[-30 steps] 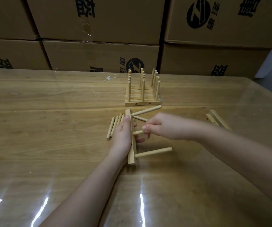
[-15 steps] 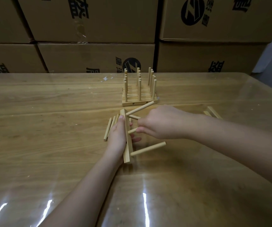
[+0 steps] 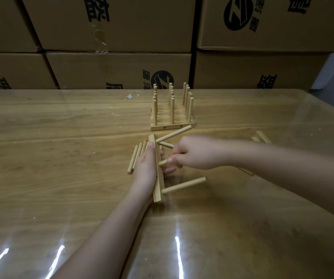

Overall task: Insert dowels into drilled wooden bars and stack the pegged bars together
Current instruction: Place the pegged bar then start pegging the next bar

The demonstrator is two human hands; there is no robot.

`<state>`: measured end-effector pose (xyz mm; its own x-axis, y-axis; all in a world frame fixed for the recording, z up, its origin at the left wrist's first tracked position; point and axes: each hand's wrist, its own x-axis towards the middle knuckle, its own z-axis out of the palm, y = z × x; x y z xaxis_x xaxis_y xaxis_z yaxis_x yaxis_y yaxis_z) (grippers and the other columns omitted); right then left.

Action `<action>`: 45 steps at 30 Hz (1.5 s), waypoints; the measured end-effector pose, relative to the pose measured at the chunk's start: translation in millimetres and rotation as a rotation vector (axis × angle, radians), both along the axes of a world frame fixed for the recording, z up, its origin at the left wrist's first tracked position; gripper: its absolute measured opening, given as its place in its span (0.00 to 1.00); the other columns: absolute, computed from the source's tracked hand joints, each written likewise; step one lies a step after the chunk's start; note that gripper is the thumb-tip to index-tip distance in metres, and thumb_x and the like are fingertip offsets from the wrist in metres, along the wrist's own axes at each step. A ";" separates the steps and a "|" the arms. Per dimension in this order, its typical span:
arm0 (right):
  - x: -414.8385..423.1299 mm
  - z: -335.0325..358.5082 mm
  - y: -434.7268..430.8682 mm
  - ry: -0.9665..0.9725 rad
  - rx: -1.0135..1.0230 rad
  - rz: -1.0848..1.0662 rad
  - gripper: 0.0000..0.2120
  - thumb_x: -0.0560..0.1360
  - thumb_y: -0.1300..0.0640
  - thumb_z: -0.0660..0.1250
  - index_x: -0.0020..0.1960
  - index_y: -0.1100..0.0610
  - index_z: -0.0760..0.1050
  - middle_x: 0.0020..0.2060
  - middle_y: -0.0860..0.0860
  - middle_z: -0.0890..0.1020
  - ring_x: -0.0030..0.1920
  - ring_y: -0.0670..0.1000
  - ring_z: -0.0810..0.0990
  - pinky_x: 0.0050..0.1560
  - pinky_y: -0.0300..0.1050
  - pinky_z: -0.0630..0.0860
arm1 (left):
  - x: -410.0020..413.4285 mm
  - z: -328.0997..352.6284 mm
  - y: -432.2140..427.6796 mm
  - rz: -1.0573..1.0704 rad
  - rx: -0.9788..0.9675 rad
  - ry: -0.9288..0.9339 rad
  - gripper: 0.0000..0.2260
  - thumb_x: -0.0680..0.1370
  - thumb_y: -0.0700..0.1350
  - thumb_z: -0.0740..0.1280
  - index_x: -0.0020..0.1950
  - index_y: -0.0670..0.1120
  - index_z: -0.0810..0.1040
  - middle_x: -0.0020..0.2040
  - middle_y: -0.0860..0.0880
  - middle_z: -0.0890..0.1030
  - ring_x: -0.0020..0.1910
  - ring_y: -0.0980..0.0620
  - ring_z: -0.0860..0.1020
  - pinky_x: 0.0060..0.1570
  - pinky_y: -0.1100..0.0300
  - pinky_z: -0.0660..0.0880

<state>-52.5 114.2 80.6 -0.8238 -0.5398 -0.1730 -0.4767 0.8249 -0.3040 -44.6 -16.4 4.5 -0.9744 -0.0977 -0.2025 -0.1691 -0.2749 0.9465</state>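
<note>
A wide brown wooden table [image 3: 61, 158] fills the lower part of the frame, with a shiny clear plastic sheet [image 3: 282, 228] on top. Big brown cardboard boxes [image 3: 117, 67] with black marks are stacked behind it. A tiny white scrap [image 3: 129, 96] lies near the table's far edge.
</note>
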 end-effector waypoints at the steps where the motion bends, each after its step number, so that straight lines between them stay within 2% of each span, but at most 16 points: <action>1: 1.5 -0.4 1.2 -0.010 -0.002 0.005 0.15 0.78 0.49 0.59 0.37 0.52 0.76 0.29 0.49 0.72 0.31 0.48 0.69 0.31 0.42 0.64 | 0.9 -0.8 0.0 -0.004 -0.010 0.000 0.19 0.83 0.54 0.53 0.44 0.43 0.75 0.27 0.48 0.82 0.26 0.51 0.82 0.23 0.64 0.75; 5: 0.3 7.8 11.4 -0.194 -0.056 -0.004 0.13 0.78 0.43 0.57 0.44 0.47 0.76 0.34 0.47 0.75 0.35 0.46 0.73 0.35 0.38 0.69 | 1.9 -7.4 0.9 -0.025 -0.070 0.079 0.20 0.83 0.56 0.52 0.46 0.45 0.77 0.32 0.47 0.84 0.31 0.50 0.83 0.28 0.63 0.77; 8: -4.7 24.7 32.5 -0.441 -0.345 -0.156 0.21 0.72 0.36 0.55 0.53 0.48 0.75 0.33 0.49 0.78 0.32 0.45 0.78 0.32 0.36 0.74 | -0.6 -9.0 -2.9 0.012 0.006 0.094 0.19 0.82 0.56 0.53 0.48 0.45 0.77 0.39 0.46 0.81 0.34 0.46 0.83 0.29 0.60 0.78; 9: -6.9 28.6 44.1 -0.470 -0.446 -0.221 0.22 0.72 0.35 0.55 0.55 0.49 0.74 0.33 0.50 0.79 0.32 0.47 0.79 0.33 0.35 0.75 | -1.4 -8.3 -4.5 0.033 0.061 0.072 0.19 0.82 0.56 0.54 0.49 0.45 0.78 0.38 0.46 0.79 0.33 0.47 0.82 0.30 0.59 0.78; 11: -7.6 27.7 66.7 -0.411 -0.544 -0.332 0.17 0.76 0.41 0.55 0.55 0.50 0.75 0.34 0.51 0.81 0.33 0.48 0.80 0.33 0.37 0.76 | -1.6 -6.5 -6.4 0.068 0.195 0.035 0.19 0.82 0.56 0.55 0.50 0.43 0.78 0.35 0.45 0.77 0.31 0.48 0.80 0.30 0.58 0.79; 14: 3.4 9.1 82.8 -0.402 -0.461 -0.400 0.09 0.80 0.54 0.57 0.53 0.52 0.75 0.37 0.52 0.80 0.34 0.46 0.80 0.35 0.37 0.75 | -0.7 -4.4 -6.2 0.053 0.324 0.082 0.17 0.82 0.53 0.56 0.54 0.40 0.75 0.38 0.44 0.77 0.33 0.50 0.78 0.34 0.59 0.80; 18: 30.4 -20.3 65.0 -0.628 -0.366 -0.272 0.11 0.77 0.49 0.61 0.58 0.49 0.71 0.45 0.49 0.81 0.43 0.44 0.82 0.41 0.35 0.76 | -0.6 -1.7 -7.7 -0.005 0.419 0.129 0.14 0.82 0.49 0.57 0.57 0.40 0.74 0.38 0.45 0.82 0.33 0.52 0.82 0.36 0.59 0.80; 20: 38.5 -33.4 49.0 -0.583 -0.382 -0.268 0.15 0.76 0.46 0.62 0.61 0.49 0.69 0.47 0.49 0.81 0.45 0.44 0.82 0.42 0.35 0.76 | -2.1 -1.5 -9.6 -0.014 0.468 0.123 0.13 0.81 0.49 0.57 0.55 0.41 0.74 0.41 0.45 0.83 0.35 0.51 0.83 0.36 0.59 0.80; 24: 44.8 -48.4 24.3 -0.485 -0.680 -0.418 0.12 0.75 0.48 0.65 0.55 0.53 0.75 0.41 0.47 0.84 0.38 0.43 0.82 0.37 0.34 0.76 | -3.0 -3.1 -13.9 -0.041 0.551 0.108 0.13 0.75 0.49 0.63 0.54 0.43 0.75 0.50 0.41 0.82 0.43 0.47 0.83 0.38 0.57 0.81; 29: 37.9 -53.1 20.9 -0.315 -0.833 -0.576 0.06 0.76 0.54 0.65 0.51 0.53 0.78 0.38 0.48 0.84 0.37 0.43 0.82 0.36 0.34 0.77 | -6.1 -6.6 -13.9 -0.094 0.606 0.122 0.13 0.72 0.48 0.65 0.55 0.46 0.75 0.48 0.43 0.83 0.47 0.47 0.84 0.43 0.55 0.81; 32: 27.7 -48.5 33.8 -0.202 -0.779 -0.602 0.06 0.77 0.55 0.64 0.52 0.50 0.77 0.40 0.47 0.83 0.38 0.43 0.82 0.37 0.34 0.75 | -7.3 -9.0 -11.4 -0.120 0.537 0.128 0.16 0.72 0.47 0.65 0.59 0.46 0.75 0.49 0.45 0.84 0.50 0.48 0.83 0.48 0.56 0.79; 34: 16.8 -45.6 42.8 -0.136 -0.744 -0.623 0.07 0.76 0.54 0.65 0.54 0.47 0.77 0.39 0.44 0.82 0.39 0.42 0.80 0.38 0.35 0.72 | -7.5 -10.2 -9.2 -0.124 0.466 0.127 0.13 0.74 0.46 0.65 0.57 0.44 0.75 0.51 0.44 0.84 0.53 0.47 0.82 0.51 0.56 0.78; 36: 1.9 -43.6 50.1 -0.075 -0.712 -0.656 0.11 0.76 0.54 0.66 0.57 0.49 0.77 0.42 0.40 0.80 0.45 0.42 0.78 0.44 0.37 0.70 | -6.9 -11.2 -6.8 -0.120 0.368 0.135 0.08 0.78 0.43 0.63 0.56 0.43 0.75 0.50 0.44 0.85 0.53 0.47 0.82 0.50 0.58 0.79; 41: -40.9 -41.8 72.5 0.061 -0.565 -0.684 0.14 0.76 0.52 0.65 0.61 0.53 0.76 0.61 0.51 0.76 0.60 0.52 0.74 0.61 0.49 0.69 | -2.2 -13.1 -4.0 -0.123 0.148 0.179 0.06 0.79 0.40 0.63 0.54 0.43 0.78 0.44 0.47 0.85 0.47 0.50 0.83 0.44 0.64 0.79; 43: -55.7 -43.0 80.3 0.096 -0.481 -0.692 0.16 0.76 0.52 0.64 0.63 0.54 0.75 0.64 0.54 0.73 0.64 0.56 0.70 0.65 0.57 0.66 | -0.4 -12.5 -2.2 -0.140 0.095 0.196 0.06 0.79 0.39 0.64 0.53 0.42 0.78 0.42 0.49 0.85 0.45 0.51 0.83 0.43 0.64 0.77; 45: -68.2 -46.8 82.5 0.115 -0.412 -0.684 0.17 0.76 0.51 0.64 0.64 0.54 0.74 0.63 0.54 0.73 0.65 0.57 0.70 0.65 0.57 0.66 | 1.7 -12.2 -1.2 -0.169 0.073 0.209 0.05 0.78 0.37 0.64 0.53 0.42 0.78 0.42 0.50 0.84 0.44 0.52 0.83 0.42 0.66 0.77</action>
<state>-120.7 196.7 33.8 -0.9954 0.0884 0.0358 0.0465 0.7775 -0.6272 -42.9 -17.6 -7.7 -0.9970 0.0769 0.0044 -0.0212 -0.3286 0.9442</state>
